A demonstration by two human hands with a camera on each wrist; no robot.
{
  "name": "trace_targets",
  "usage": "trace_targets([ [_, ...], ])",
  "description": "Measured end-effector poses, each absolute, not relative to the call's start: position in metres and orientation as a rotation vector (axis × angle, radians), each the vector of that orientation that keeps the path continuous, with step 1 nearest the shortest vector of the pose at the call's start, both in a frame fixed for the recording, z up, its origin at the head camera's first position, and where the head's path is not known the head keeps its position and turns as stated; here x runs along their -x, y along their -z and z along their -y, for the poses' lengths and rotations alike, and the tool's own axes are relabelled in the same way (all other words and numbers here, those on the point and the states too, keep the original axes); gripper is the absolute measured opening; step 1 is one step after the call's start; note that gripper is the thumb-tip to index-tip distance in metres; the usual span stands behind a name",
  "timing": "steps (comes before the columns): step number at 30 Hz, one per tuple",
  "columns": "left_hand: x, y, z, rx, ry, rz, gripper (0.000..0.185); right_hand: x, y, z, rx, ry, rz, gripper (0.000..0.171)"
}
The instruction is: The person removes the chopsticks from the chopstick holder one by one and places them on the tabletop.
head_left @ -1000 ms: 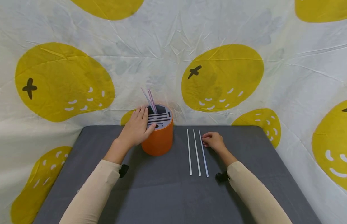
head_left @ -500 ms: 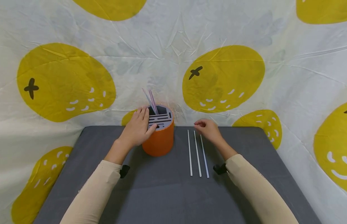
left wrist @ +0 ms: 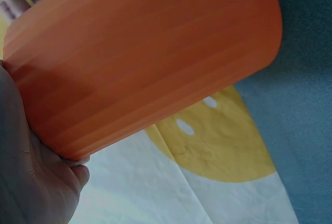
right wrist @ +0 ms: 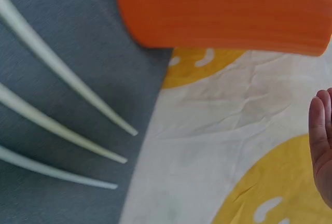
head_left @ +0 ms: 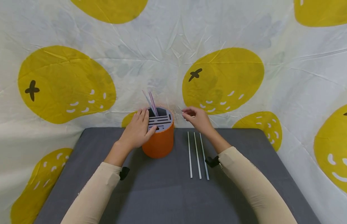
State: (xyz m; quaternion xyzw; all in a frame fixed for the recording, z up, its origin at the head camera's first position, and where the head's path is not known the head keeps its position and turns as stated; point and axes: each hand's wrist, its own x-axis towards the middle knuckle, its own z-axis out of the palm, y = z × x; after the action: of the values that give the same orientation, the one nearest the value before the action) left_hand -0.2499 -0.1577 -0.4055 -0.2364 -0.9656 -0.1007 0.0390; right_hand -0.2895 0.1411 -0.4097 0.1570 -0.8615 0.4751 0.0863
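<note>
An orange round utensil holder (head_left: pixel 157 144) with a grey slotted top (head_left: pixel 159 119) stands at the back of the table. Two slim, pinkish translucent sticks (head_left: pixel 151 101) lean in its rear compartment. My left hand (head_left: pixel 135 129) rests on the left of its rim, fingers extended; the left wrist view shows this hand (left wrist: pixel 36 177) against the rim. To the right of the holder my right hand (head_left: pixel 199 118) is raised, fingers loosely bent, with nothing visible in them. Below it three thin pale sticks (head_left: pixel 197 155) lie side by side, also seen in the right wrist view as pale sticks (right wrist: pixel 57 125).
The dark grey table (head_left: pixel 162 199) ends just behind the holder. Behind it hangs a white cloth (head_left: pixel 162 40) printed with large yellow fruit. Both wrists carry small black cameras, the right one (head_left: pixel 212 161) overlapping the rightmost stick in the head view.
My right hand has left the top of the rightmost stick and moved up and left toward the holder. The three sticks stay on the table; my left hand has stayed on the holder.
</note>
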Motion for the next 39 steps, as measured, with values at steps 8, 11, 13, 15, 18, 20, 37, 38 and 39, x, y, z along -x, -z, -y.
trace_targets([
  [8, 0.25, 0.406, 0.158, 0.728, 0.323, 2.952, 0.082, 0.299, 0.392, -0.11, -0.639, -1.388, 2.491, 0.022],
  [11, 0.25, 0.405, 0.159, 0.73, 0.336, 2.943, 0.082, 0.302, 0.384, -0.095, -0.7, -1.351, 2.527, 0.025],
  [13, 0.251, 0.405, 0.159, 0.731, 0.337, 2.94, 0.082, 0.304, 0.377, -0.085, -0.743, -1.331, 2.566, 0.028],
  [15, 0.251, 0.405, 0.159, 0.732, 0.334, 2.938, 0.082, 0.306, 0.372, -0.076, -0.777, -1.313, 2.617, 0.031],
  [18, 0.251, 0.406, 0.159, 0.734, 0.323, 2.937, 0.083, 0.309, 0.365, -0.065, -0.806, -1.288, 2.688, 0.034],
  [20, 0.252, 0.406, 0.159, 0.735, 0.316, 2.937, 0.083, 0.311, 0.363, -0.058, -0.814, -1.279, 2.726, 0.035],
  [37, 0.252, 0.407, 0.158, 0.738, 0.309, 2.94, 0.082, 0.32, 0.371, -0.034, -0.806, -1.176, 2.811, 0.032],
  [38, 0.252, 0.406, 0.159, 0.737, 0.309, 2.941, 0.082, 0.32, 0.372, -0.033, -0.79, -1.168, 2.811, 0.031],
  [39, 0.252, 0.406, 0.159, 0.737, 0.306, 2.942, 0.082, 0.319, 0.372, -0.032, -0.773, -1.162, 2.812, 0.03],
])
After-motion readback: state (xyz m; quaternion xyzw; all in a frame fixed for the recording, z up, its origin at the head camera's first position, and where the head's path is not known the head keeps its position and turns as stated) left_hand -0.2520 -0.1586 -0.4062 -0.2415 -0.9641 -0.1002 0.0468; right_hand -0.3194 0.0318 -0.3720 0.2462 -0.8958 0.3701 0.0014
